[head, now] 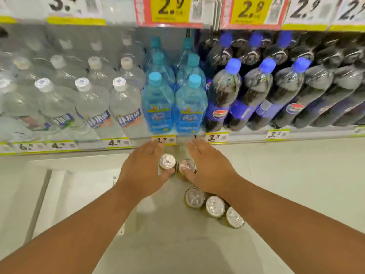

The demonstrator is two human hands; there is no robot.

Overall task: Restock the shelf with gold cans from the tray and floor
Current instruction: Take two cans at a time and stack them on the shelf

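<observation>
Below shelf edge (138, 148), left hand (143, 171), right hand (210, 171), straddling two cans (167, 161)

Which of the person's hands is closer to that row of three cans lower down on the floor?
The right hand. Its wrist and forearm pass right beside the row of three cans. The left hand is farther off to the left, beside the two upper cans.

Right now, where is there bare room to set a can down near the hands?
Bare floor right of the right hand and floor left of the left hand are free. Crowded: two cans between the hands, three cans under the right forearm.
</observation>
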